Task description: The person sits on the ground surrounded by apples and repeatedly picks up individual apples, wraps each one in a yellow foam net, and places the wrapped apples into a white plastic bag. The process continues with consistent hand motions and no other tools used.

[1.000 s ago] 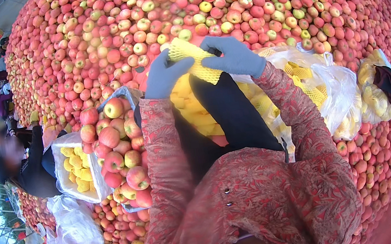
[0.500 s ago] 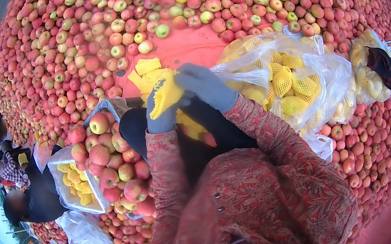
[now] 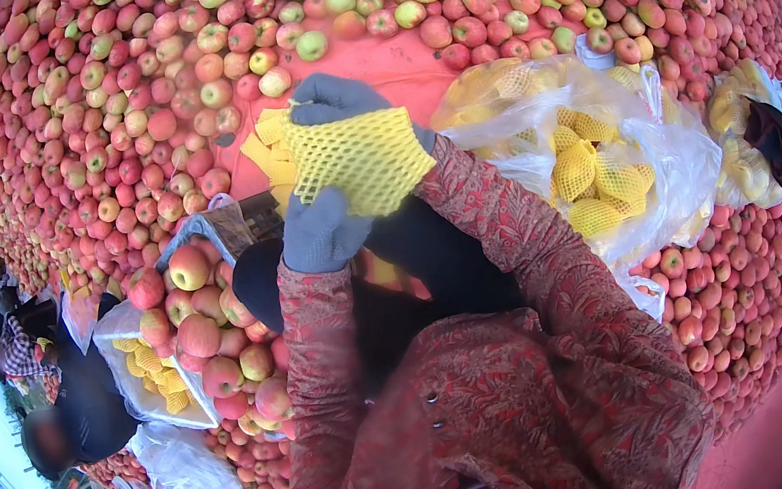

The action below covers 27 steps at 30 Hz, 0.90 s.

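Observation:
A yellow foam fruit net point(image 3: 363, 160) is spread out between my two gloved hands, its mesh facing up. My left hand point(image 3: 321, 233) pinches its lower left edge. At its upper left corner my right hand point(image 3: 339, 97) curls its fingers round the rim, with the wrist partly behind the net. Whether anything sits inside the net is hidden. Just behind it, a pile of flat yellow nets point(image 3: 269, 161) lies on the red sheet point(image 3: 364, 64). Large red apples point(image 3: 222, 376) fill a crate point(image 3: 251, 223) to my left.
A clear plastic bag point(image 3: 675, 151) of yellow nets stands at my right. A white box point(image 3: 200, 400) with yellow-netted fruit is at the left, beside a seated person point(image 3: 89, 391). Heaped apples point(image 3: 161, 127) surround me. A dark cloth point(image 3: 775, 147) lies at the far right.
The net was bunched in my hands and is now opened wide and flat. My right hand has moved up and to the left; my left hand stays low at the net's edge.

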Each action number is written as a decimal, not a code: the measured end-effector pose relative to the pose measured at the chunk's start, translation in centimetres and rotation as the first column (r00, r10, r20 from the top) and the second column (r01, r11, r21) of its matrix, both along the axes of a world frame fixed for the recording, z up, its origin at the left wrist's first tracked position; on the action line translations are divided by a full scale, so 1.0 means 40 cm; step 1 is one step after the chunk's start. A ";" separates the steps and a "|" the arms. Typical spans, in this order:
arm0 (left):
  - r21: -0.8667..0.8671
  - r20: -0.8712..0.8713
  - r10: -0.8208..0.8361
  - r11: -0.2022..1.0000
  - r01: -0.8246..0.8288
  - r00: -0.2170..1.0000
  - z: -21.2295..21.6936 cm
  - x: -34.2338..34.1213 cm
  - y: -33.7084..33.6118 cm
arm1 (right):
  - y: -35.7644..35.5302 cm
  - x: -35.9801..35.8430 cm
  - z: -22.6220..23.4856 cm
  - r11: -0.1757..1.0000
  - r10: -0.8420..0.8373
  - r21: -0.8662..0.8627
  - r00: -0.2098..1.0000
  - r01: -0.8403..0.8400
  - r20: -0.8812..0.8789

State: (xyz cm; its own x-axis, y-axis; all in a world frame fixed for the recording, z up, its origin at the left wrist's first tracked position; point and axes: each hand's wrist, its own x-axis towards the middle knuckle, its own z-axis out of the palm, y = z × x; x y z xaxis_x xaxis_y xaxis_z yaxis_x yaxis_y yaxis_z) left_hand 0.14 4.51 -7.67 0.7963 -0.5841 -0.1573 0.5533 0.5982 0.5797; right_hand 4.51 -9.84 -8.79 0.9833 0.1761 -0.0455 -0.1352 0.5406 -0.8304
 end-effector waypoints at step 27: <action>0.227 0.227 0.294 0.911 -0.344 0.928 -0.017 0.314 -0.029 | -0.472 0.213 -0.733 -0.393 0.014 -0.833 0.903 -0.390 -0.429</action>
